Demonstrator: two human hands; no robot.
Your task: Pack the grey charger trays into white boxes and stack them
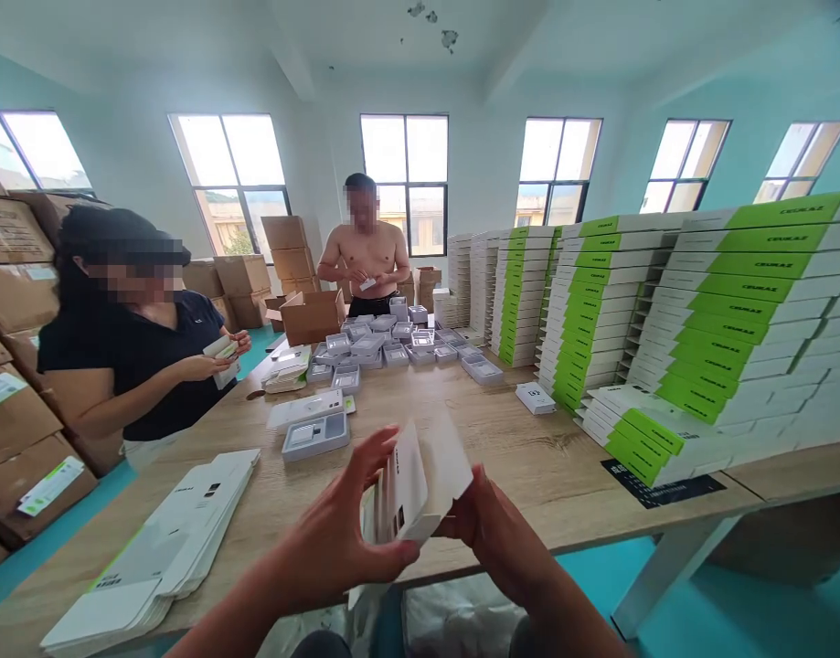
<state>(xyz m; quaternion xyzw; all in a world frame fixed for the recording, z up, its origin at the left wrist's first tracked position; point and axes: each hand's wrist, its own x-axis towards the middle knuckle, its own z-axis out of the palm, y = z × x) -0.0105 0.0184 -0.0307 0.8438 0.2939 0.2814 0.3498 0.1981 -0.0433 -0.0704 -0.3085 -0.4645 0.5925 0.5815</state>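
Note:
Between my two hands, above the table's near edge, is a white cardboard box (pixel 420 475) with raised flaps at its upper end. My left hand (pixel 355 521) grips its left side, thumb below and fingers over the top. At the right side, my right hand (pixel 488 521) closes on the box's lower edge; some of its fingertips are hidden. Just beyond my left hand lies a grey plastic tray (pixel 315 437) with moulded recesses. Behind it rests a flat white carton (pixel 304 408). A stack of flattened white cartons (pixel 165 539) lies at the table's left.
Tall stacks of white-and-green boxes (pixel 755 302) line the right side. A small white box (pixel 535 398) sits before them. Grey trays (pixel 371 343) are heaped mid-table beside an open brown carton (pixel 313 315). One co-worker (pixel 145 356) stands left, another (pixel 365 247) at the far end, both handling small items.

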